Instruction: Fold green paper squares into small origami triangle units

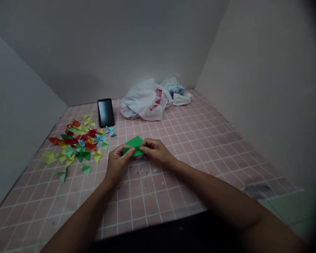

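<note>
A green sheet of paper (133, 144), partly folded, sits just above the pink tiled surface (189, 140) at the centre. My left hand (118, 162) pinches its left edge with thumb and fingers closed. My right hand (156, 151) pinches its right side, fingers curled over the fold. A bit of blue and red paper (139, 159) peeks out beneath the green sheet. Both forearms reach in from the bottom of the view.
A heap of several small folded paper pieces (77, 140) in red, green, yellow and blue lies at the left. A black phone (105, 112) stands behind it. White plastic bags (150, 99) lie at the back. Grey walls enclose three sides.
</note>
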Motion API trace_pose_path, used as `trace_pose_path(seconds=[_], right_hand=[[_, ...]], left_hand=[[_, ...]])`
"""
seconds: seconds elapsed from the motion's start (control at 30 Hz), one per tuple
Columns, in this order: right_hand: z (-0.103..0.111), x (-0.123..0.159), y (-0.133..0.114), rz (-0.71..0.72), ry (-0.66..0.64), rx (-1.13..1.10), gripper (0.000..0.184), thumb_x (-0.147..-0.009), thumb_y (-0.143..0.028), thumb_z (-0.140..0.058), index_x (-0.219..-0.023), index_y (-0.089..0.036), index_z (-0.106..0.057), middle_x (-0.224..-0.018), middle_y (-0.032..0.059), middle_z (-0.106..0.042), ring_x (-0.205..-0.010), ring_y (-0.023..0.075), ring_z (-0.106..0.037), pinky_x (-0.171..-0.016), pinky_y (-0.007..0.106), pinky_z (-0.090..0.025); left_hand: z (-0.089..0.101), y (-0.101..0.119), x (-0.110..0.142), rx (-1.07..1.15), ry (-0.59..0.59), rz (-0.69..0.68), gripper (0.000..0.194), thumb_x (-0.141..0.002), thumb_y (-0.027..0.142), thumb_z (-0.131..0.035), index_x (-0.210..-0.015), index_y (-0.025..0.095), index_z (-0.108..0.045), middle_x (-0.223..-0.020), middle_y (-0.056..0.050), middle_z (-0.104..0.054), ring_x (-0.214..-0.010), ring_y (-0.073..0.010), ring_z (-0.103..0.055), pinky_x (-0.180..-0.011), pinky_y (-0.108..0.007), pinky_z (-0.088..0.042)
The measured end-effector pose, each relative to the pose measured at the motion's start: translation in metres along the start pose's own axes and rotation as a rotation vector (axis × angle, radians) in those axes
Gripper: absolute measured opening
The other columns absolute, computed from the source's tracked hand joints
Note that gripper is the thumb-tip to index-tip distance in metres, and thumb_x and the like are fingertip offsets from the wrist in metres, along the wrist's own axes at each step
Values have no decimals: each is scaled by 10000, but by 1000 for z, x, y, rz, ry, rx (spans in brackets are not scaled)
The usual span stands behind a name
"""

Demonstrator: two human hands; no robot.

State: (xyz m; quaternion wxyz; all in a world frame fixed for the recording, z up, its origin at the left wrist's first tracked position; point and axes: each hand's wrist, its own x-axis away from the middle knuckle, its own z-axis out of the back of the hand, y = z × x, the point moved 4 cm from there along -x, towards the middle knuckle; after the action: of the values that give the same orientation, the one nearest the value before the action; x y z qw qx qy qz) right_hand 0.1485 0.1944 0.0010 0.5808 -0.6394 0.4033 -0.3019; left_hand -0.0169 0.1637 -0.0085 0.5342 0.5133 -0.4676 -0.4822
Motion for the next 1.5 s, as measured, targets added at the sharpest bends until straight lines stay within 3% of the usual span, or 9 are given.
trace_pose_path(seconds=[0.13, 0.27, 0.43, 0.63, 0.8, 1.07, 1.2, 1.33, 1.5], right_hand=[[3, 1, 1, -29, 44, 90, 225, -884, -358, -639, -756, -185, -572, -645, -28, -581, -574, 106, -513, -567, 239, -415], [7, 2, -5, 68, 90, 260, 218, -902, -329, -588, -738, -191, -546, -645, -39, -512, -608, 112, -469, -588, 248, -371], [7, 0, -13, 178, 36, 408, 214, -887, -281, -573, -700, -186, -530, -674, -27, -511, -652, 118, -464, -626, 263, -356], [1, 0, 6, -87, -51, 49, 292, -894, -453, -626, -787, -190, -560, -611, -52, -544, -502, 93, -495, -500, 229, -385], [-1, -1, 14, -163, -71, -136, 372, -809, -495, -744, -736, -180, -561, -597, -40, -612, -451, 76, -526, -461, 210, -413], [1, 5, 4, -84, 84, 164, 369, -862, -445, -670, -652, -211, -478, -522, -63, -489, -436, 81, -441, -422, 213, -307], [4, 4, -3, 26, 138, 252, 353, -874, -417, -636, -635, -207, -482, -562, -44, -482, -527, 94, -432, -491, 228, -325], [9, 2, -1, -19, 181, 152, 362, -868, -506, -634, -703, -214, -496, -591, -43, -516, -504, 100, -458, -479, 232, -360], [0, 2, 6, -93, 54, 16, 386, -848, -572, -660, -803, -205, -546, -616, -50, -524, -506, 99, -485, -486, 229, -394]], left_hand=[[-2, 6, 0, -43, -25, -20, 288, -735, 449, -789, -727, 184, -679, -697, -14, -657, -640, -161, -587, -609, -267, -467], [-3, 14, -3, -191, -78, -68, 265, -727, 382, -755, -632, 179, -613, -630, 16, -568, -608, -130, -498, -591, -245, -385], [-9, 20, 0, -349, -226, -172, 292, -861, 411, -638, -686, 177, -629, -654, 14, -543, -640, -140, -480, -620, -261, -369], [-10, 17, 4, -331, -230, -184, 331, -922, 429, -596, -702, 183, -622, -663, 6, -569, -651, -153, -502, -648, -275, -388], [-8, 14, 5, -305, -188, -179, 317, -918, 426, -611, -717, 182, -643, -692, -8, -612, -678, -167, -535, -678, -286, -404], [-7, 15, 3, -324, -146, -176, 326, -887, 426, -624, -663, 191, -590, -627, 19, -511, -619, -148, -456, -610, -274, -351], [-10, 15, 1, -278, -219, -124, 367, -876, 460, -631, -634, 196, -552, -608, 27, -470, -590, -136, -415, -579, -271, -326], [-13, 14, 2, -234, -255, -83, 380, -859, 473, -652, -616, 194, -564, -599, 27, -458, -569, -128, -388, -547, -267, -298], [-11, 8, 3, -146, -174, -46, 373, -860, 487, -665, -650, 191, -579, -605, 30, -466, -566, -125, -386, -538, -263, -302]])
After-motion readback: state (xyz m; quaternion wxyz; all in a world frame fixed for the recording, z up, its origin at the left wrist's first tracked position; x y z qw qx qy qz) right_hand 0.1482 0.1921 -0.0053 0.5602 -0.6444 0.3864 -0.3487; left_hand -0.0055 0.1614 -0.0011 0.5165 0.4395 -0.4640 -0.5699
